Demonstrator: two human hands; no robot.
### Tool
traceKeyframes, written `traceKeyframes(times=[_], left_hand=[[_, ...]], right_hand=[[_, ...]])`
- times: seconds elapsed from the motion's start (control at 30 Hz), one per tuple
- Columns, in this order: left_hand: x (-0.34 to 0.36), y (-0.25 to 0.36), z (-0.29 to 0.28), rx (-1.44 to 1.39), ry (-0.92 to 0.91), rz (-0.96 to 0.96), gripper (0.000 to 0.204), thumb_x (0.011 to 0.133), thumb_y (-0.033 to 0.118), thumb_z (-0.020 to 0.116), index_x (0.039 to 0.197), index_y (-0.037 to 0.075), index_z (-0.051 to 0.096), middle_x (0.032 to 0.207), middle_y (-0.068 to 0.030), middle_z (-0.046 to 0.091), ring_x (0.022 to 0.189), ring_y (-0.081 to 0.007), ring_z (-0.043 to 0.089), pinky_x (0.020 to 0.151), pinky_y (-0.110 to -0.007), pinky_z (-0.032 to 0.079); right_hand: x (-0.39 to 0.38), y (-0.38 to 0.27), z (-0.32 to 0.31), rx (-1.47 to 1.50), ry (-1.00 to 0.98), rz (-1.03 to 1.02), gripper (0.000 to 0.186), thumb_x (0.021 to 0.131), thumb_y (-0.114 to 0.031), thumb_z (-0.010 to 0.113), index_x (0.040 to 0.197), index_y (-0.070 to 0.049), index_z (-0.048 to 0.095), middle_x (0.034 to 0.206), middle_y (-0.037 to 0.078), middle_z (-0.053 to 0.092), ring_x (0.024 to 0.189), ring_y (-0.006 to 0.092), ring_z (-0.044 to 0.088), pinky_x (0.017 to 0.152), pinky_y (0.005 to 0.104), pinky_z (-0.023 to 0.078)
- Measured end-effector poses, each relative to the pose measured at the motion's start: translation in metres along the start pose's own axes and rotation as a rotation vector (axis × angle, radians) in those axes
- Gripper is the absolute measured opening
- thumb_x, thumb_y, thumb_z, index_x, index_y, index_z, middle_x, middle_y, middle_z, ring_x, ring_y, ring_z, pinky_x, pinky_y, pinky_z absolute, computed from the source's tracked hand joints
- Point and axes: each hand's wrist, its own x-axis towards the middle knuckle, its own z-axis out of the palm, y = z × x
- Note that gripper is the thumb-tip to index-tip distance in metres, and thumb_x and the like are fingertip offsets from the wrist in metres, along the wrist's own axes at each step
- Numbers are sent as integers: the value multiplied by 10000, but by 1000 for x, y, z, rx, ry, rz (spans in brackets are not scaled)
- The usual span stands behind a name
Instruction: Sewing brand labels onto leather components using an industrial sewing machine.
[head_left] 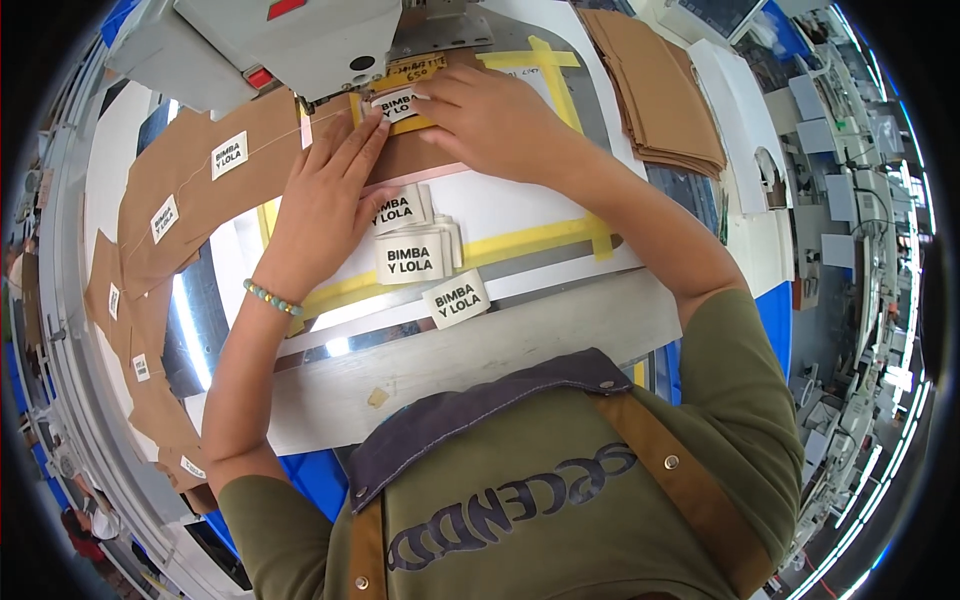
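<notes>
My left hand (325, 200) lies with fingers stretched flat, fingertips on the left side of a white printed label (398, 104) under the sewing machine head (275, 45). My right hand (485, 130) rests at that label's right, fingers slightly bent and apart. The label sits on a brown piece (425, 150) within a yellow taped guide (408, 72). Just below my hands, white labels (408, 258) lie in overlapping piles, with a separate label (455, 298) lower right.
Brown pieces (170, 170) with labels, joined by threads, trail down the left side. A stack of brown pieces (650, 90) and white board (725, 120) sit at upper right. The table's pale front edge (320, 390) runs before me; other workstations (840, 200) stand far right.
</notes>
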Motion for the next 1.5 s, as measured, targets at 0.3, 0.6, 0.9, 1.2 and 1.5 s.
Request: traceKeyframes(times=[0.3, 0.6, 0.9, 1.2, 1.5], left_hand=[[9, -10, 5, 61, 32, 4, 651, 1010, 373, 712, 1548, 41, 557, 1639, -102, 527, 1543, -382, 420, 1235, -506, 382], [10, -9, 2, 15, 6, 12, 597, 998, 287, 729, 1524, 53, 569, 1560, -119, 591, 1479, -372, 482, 1229, -493, 406], [-1, 22, -57, -327, 5, -51, 518, 974, 177, 757, 1454, 25, 638, 1287, -144, 740, 1196, -361, 679, 1026, -446, 539], [-25, 92, -154, -1204, 197, 322, 255, 961, 185, 779, 1154, 42, 693, 915, -65, 785, 754, -224, 750, 657, -309, 580], [-17, 82, -153, -1578, 190, 877, 146, 967, 147, 818, 1042, 106, 699, 911, -15, 787, 769, -177, 781, 632, -280, 609]], right_hand=[[-15, 5, 1, 248, -165, 59, 530, 1089, -416, 608, 1446, -27, 657, 1569, 112, 597, 1534, 303, 439, 1258, 485, 373], [-5, 15, -1, 175, -158, 40, 469, 1072, -397, 628, 1325, -8, 701, 1484, 107, 658, 1442, 311, 536, 1219, 469, 423], [20, 16, 20, 210, -235, -14, 385, 979, -59, 598, 1322, -103, 767, 1507, 47, 661, 1441, 290, 538, 1204, 424, 465], [21, 17, 23, 119, -237, -60, 402, 1015, -84, 562, 1356, -175, 754, 1538, -6, 640, 1430, 287, 543, 1229, 428, 444], [18, 15, 17, 153, -277, -18, 379, 1028, -106, 564, 1356, -144, 751, 1539, 8, 640, 1447, 281, 535, 1238, 438, 435]])
